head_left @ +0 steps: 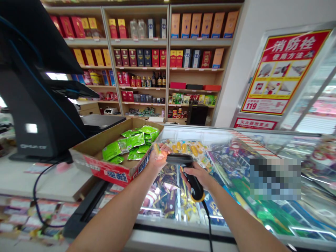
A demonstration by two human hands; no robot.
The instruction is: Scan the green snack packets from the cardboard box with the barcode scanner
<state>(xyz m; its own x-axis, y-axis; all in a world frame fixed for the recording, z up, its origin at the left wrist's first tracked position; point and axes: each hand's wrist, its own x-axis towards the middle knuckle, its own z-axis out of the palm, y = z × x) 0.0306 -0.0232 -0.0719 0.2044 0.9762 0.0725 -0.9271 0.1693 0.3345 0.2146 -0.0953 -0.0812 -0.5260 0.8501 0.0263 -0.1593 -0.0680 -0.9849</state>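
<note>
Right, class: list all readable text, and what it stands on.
"消防栓": wall poster
"使用方法": same poster
"119": same poster
"灭火器放置点": red sign below it
Too blurred or small: poster's fine print, lettering on black machine, cardboard box, shelf boxes.

It's bright — an orange glow lights the left hand (160, 156), white spots shine on the glass (171, 196) — and the edges look stretched.

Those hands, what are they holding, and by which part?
The right hand holds a black scanner by its handle; the left hand holds a small packet, exact grip unclear.
</note>
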